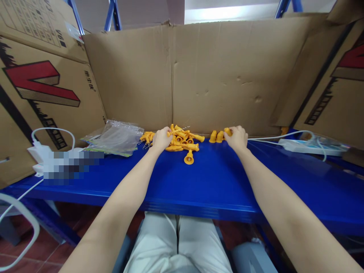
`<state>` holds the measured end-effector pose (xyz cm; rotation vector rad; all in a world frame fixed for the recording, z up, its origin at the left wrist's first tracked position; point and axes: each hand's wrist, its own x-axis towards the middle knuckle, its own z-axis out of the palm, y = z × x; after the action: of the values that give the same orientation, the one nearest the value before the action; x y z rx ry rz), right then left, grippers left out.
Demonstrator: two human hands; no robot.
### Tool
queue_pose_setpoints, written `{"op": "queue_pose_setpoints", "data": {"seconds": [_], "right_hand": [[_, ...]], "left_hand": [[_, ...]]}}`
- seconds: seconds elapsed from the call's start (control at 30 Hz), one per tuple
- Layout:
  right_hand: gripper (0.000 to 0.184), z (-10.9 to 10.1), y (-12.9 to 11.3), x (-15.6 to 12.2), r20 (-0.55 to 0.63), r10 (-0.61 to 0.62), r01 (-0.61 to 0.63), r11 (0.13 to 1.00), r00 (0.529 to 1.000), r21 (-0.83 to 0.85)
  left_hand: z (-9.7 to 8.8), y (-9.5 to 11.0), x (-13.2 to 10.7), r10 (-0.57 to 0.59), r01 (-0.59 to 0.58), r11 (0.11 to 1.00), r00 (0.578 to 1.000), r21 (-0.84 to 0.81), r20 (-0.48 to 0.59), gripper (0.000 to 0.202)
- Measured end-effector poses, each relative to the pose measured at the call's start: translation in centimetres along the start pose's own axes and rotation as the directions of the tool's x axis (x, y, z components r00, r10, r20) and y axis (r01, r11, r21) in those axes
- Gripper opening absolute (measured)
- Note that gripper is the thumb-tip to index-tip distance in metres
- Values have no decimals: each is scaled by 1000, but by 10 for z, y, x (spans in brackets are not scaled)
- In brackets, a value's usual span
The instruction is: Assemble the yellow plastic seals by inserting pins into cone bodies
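A heap of small orange plastic trumpet-shaped pieces [182, 139] lies at the back of the blue shelf top [199, 182], against a cardboard wall. My left hand [161, 138] is closed on one orange piece at the left side of the heap. My right hand [236, 138] is closed on another orange piece, beside two upright orange pieces [216, 137] set apart to the right of the heap. One single piece [189, 157] lies bell-down in front of the heap.
Clear plastic bags [115, 137] lie left of the heap. A white charger with cable [40, 151] sits at far left, a white power strip [309, 147] with cables at right. Cardboard sheets [222, 76] wall the back and both sides.
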<state>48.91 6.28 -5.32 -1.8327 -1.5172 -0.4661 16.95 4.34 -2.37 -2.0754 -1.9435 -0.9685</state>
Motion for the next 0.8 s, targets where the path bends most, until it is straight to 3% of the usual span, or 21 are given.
{"op": "queue_pose_setpoints", "data": {"seconds": [0.1, 0.2, 0.37, 0.47, 0.63, 0.8], "right_hand": [[36, 7, 19, -5, 128, 101, -94, 994, 987, -59], [35, 12, 28, -7, 180, 175, -162, 983, 968, -83], [37, 21, 31, -1, 278, 336, -344, 939, 900, -20], [38, 25, 33, 2, 297, 395, -425, 904, 869, 41], [14, 26, 34, 1, 362, 324, -354, 935, 874, 19], [30, 32, 32, -3, 402, 241, -238, 969, 883, -57]], "left_hand": [[7, -7, 6, -26, 23, 994, 999, -110, -28, 23], [15, -13, 12, -84, 75, 947, 996, -313, -13, 19], [21, -13, 14, -182, 143, 742, 983, -655, 7, 15], [19, -9, 12, -241, 207, 632, 968, -746, 65, 21], [16, -5, 9, -294, 287, 571, 946, -769, 134, 42], [15, -5, 12, -347, 313, 534, 928, -785, 134, 72]]}}
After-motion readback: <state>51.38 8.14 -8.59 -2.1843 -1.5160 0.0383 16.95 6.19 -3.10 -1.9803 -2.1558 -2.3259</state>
